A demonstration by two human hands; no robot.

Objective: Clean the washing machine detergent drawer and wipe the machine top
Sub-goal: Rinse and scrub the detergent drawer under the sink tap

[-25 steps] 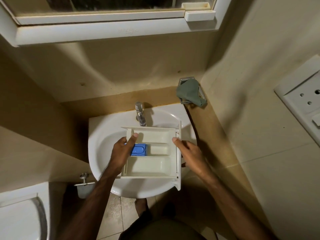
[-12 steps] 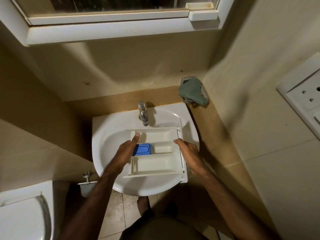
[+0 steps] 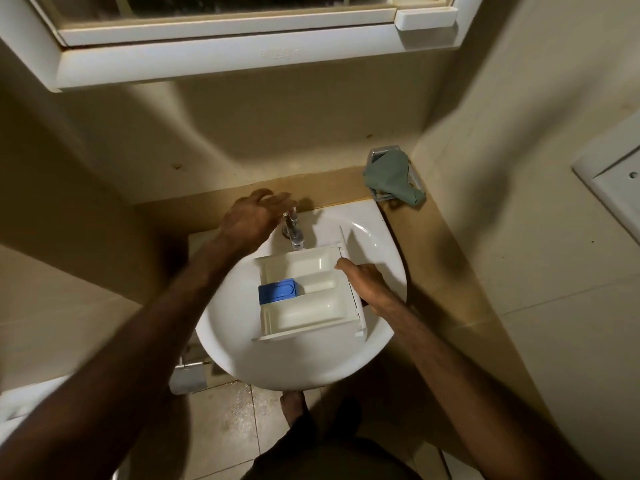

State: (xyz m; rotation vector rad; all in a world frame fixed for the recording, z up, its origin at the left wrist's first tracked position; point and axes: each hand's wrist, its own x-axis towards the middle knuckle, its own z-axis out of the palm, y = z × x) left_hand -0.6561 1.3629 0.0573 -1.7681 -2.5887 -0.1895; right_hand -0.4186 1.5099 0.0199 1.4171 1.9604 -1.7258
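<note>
The white detergent drawer (image 3: 311, 292) lies in the white washbasin (image 3: 242, 355), under the spout of the chrome tap (image 3: 293, 230). A blue insert (image 3: 277, 291) sits in its left middle compartment. My right hand (image 3: 367, 285) grips the drawer's right side by the front panel, thumb on the rim. My left hand (image 3: 254, 218) is off the drawer and reaches over to the tap top, fingers spread and blurred, just at the handle. A green cloth (image 3: 391, 176) hangs over a wall soap holder at the right, above the basin.
A mirror cabinet (image 3: 225, 46) juts out overhead. A wall with a white socket plate (image 3: 613, 181) closes in on the right. A toilet (image 3: 20, 400) stands at lower left, with a metal fitting (image 3: 190, 372) under the basin. My bare foot (image 3: 294, 407) stands on the tiled floor.
My left hand let go of the drawer's left side and moved up to the tap. The drawer dropped lower into the basin, held by my right hand alone.
</note>
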